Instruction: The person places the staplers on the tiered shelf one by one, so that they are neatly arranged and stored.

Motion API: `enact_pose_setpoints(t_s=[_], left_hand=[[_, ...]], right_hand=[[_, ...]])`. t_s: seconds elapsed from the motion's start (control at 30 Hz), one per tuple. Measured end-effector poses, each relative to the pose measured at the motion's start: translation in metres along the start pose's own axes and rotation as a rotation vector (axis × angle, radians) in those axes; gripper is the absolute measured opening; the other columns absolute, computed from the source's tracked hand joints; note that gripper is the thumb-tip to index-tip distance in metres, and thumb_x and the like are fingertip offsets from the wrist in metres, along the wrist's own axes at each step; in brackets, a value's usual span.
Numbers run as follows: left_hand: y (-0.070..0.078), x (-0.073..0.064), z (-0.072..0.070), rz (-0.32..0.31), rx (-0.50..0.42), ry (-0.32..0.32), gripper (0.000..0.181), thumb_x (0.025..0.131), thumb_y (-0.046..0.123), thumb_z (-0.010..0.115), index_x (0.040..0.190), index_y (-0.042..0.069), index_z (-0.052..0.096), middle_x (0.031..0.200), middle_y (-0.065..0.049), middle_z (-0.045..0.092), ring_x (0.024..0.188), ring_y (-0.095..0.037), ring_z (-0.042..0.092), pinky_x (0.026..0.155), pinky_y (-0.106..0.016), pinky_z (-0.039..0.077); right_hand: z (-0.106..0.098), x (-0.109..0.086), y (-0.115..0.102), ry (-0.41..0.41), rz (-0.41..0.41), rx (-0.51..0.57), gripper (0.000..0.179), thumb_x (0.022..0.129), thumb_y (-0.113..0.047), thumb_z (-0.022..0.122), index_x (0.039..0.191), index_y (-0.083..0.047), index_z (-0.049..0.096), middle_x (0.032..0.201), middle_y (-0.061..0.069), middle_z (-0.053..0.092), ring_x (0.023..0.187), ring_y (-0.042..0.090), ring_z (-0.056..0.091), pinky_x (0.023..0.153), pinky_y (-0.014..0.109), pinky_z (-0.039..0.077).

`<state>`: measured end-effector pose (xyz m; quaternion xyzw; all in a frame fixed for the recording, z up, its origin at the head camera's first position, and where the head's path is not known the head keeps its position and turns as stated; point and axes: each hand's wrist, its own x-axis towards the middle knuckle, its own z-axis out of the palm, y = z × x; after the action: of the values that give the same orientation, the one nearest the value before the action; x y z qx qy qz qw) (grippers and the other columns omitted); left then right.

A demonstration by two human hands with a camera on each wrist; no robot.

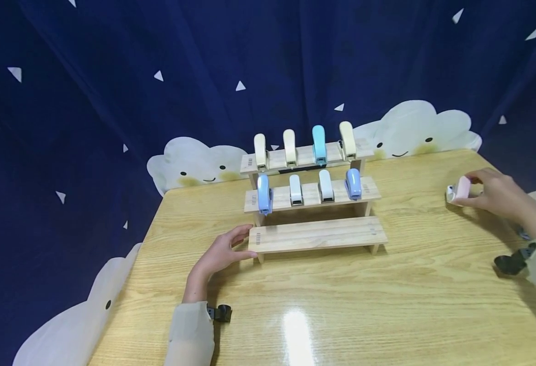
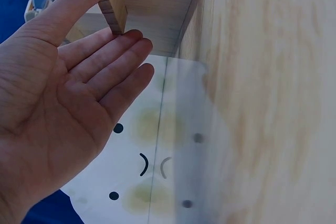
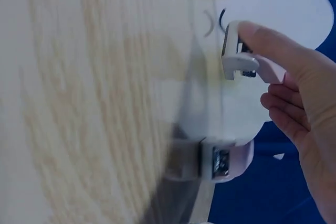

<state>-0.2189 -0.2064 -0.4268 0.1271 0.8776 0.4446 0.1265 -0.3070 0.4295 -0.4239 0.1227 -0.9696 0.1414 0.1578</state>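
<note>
At the right side of the table, my right hand [image 1: 503, 195] pinches a small pink-and-white stapler [image 1: 462, 190] between thumb and fingers. The right wrist view shows this stapler [image 3: 239, 59] tilted, its metal parts facing the camera. My left hand [image 1: 222, 250] is at the left end of a three-tier wooden rack [image 1: 318, 235], thumb at the front corner of the lowest shelf. Its other fingers [image 2: 126, 85] extend fairly straight beside the wood in the left wrist view. The lowest shelf is bare.
Cream staplers [image 1: 290, 147] and a turquoise stapler [image 1: 319, 144] line the top shelf. Blue staplers [image 1: 264, 193] and white staplers [image 1: 295, 189] stand on the middle one. Another pale pink stapler [image 3: 228, 161] sits below my right hand. A dark blue curtain [image 1: 204, 66] hangs behind the table.
</note>
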Motion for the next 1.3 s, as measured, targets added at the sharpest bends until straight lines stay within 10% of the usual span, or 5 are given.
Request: enact_pose_setpoints(t_s=[0.3,0.93,1.3], left_hand=[[-0.001,-0.002,0.000,-0.012,0.006,0.005,0.079,0.083,0.034,0.078,0.149,0.017,0.040,0.154,-0.010,0.042,0.143,-0.033,0.040,0.118,-0.049,0.036],[0.000,0.000,0.000,-0.007,0.006,0.001,0.080,0.083,0.033,0.078,0.150,0.017,0.039,0.154,-0.010,0.042,0.143,-0.032,0.041,0.118,-0.049,0.035],[0.002,0.000,0.000,-0.008,-0.004,0.011,0.079,0.082,0.030,0.079,0.149,0.017,0.040,0.154,-0.010,0.043,0.143,-0.032,0.041,0.119,-0.048,0.035]], right_hand=[[-0.017,-0.001,-0.050,0.057,0.031,0.129,0.072,0.068,-0.026,0.089,0.123,0.006,0.054,0.114,0.029,0.056,0.103,0.043,0.051,0.079,0.052,0.043],[-0.039,0.013,-0.217,0.431,-0.270,0.315,0.077,0.051,-0.002,0.093,0.118,0.010,0.057,0.107,0.023,0.062,0.096,0.033,0.057,0.086,0.001,0.029],[-0.011,0.012,-0.306,0.329,-0.504,0.333,0.072,0.060,-0.019,0.093,0.116,0.008,0.056,0.113,0.019,0.061,0.103,0.029,0.057,0.088,0.040,0.054]])
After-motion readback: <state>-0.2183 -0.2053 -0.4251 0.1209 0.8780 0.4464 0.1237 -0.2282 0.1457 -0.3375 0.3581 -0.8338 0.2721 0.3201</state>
